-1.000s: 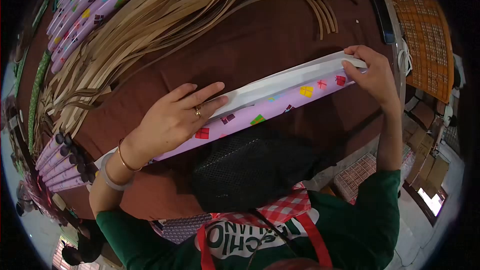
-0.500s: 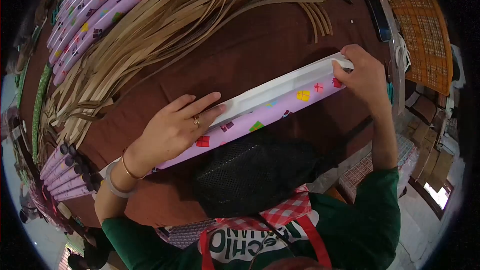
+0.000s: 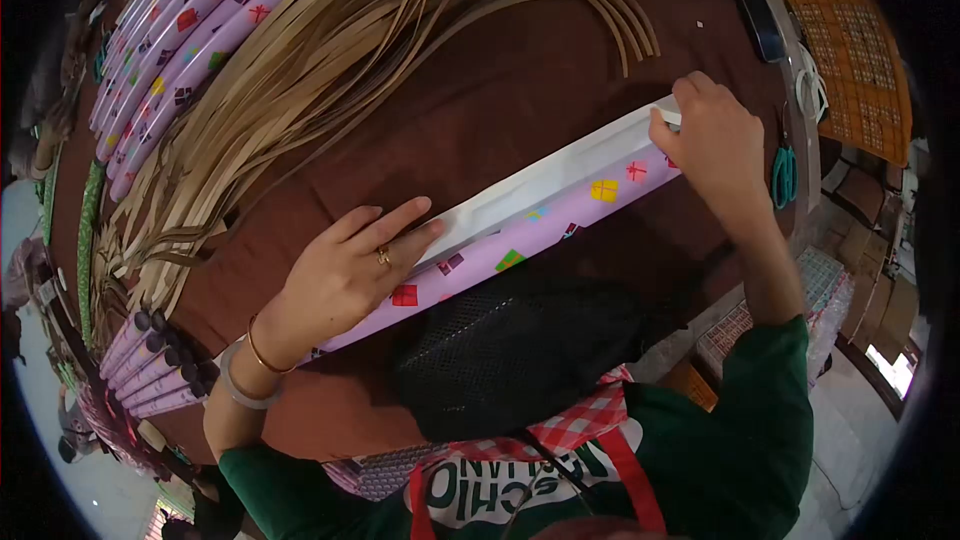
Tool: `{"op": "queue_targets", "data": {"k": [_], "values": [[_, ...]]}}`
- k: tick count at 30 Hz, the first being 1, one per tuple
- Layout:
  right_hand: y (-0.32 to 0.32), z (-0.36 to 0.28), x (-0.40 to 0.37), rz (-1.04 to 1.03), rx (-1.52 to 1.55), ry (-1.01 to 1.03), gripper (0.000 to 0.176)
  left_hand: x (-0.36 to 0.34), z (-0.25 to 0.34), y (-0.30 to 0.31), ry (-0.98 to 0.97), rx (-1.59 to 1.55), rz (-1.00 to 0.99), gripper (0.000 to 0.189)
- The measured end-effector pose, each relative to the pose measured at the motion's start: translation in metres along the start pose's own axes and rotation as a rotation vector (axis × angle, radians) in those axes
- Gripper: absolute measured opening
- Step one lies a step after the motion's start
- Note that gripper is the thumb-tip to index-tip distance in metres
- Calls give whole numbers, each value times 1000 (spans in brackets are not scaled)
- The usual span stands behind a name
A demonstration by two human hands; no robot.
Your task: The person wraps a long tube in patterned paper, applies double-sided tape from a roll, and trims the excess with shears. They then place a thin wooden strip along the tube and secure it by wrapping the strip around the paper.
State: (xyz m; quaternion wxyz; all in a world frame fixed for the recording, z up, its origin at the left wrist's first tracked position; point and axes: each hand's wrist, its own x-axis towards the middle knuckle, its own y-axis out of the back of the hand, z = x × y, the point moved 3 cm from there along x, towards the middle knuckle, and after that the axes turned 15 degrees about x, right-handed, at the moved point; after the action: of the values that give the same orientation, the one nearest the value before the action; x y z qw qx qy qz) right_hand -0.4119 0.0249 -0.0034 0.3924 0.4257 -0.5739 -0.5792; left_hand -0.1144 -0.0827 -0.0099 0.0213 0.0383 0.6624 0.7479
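A long roll of lilac gift-wrap paper (image 3: pixel 520 238) printed with small presents lies across the brown table, its white inner edge turned up along the far side. My left hand (image 3: pixel 345 275) lies flat on the roll's middle, fingers spread and pressing the white edge down. My right hand (image 3: pixel 712 140) grips the roll's right end, with the fingers curled over it. A ring is on my left hand and bangles are on that wrist.
A spread of long tan paper strips (image 3: pixel 330 50) covers the table's far side. More lilac rolls (image 3: pixel 190 20) lie at the far left and several stand stacked at the near left (image 3: pixel 155 365). Green scissors (image 3: pixel 783 175) and a dark flat object (image 3: pixel 745 0) sit at the right edge.
My right hand has slid a little leftward along the roll's end and now covers the tip. My left hand stays pressed on the middle. The view has shifted slightly.
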Motion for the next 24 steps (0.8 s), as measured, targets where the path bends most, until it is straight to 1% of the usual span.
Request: {"op": "queue_targets", "data": {"k": [7,9,12,13,15,16,17,19,20,21,24], "values": [[-2,-6,5,-4,-46,53,20,1,-2,2,-39,-12,-18,28],[-2,-7,6,-32,-97,55,18,0,-1,0,-31,-10,23,28],[-3,-5,8,-96,-82,20,21,2,0,-2,7,-19,73,30],[-3,-6,8,-101,-71,26,21,2,0,-3,14,-21,61,30],[-4,-5,9,-110,-95,5,21,3,-1,-5,-17,-6,87,32],[-4,-5,9,-114,-84,12,21,6,-1,-4,-8,-8,112,37],[-5,-5,9,-114,-98,5,21,9,-1,-6,-2,-9,101,37],[-7,-3,9,-113,-109,2,21,17,-4,-9,29,-55,138,44],[-7,-3,8,-55,-103,54,19,23,-3,-13,67,-29,179,48],[-6,-3,7,2,-98,104,17,28,-2,-15,68,-27,175,48],[-7,-4,7,-9,-109,65,17,38,-4,-17,56,-27,109,49]]}}
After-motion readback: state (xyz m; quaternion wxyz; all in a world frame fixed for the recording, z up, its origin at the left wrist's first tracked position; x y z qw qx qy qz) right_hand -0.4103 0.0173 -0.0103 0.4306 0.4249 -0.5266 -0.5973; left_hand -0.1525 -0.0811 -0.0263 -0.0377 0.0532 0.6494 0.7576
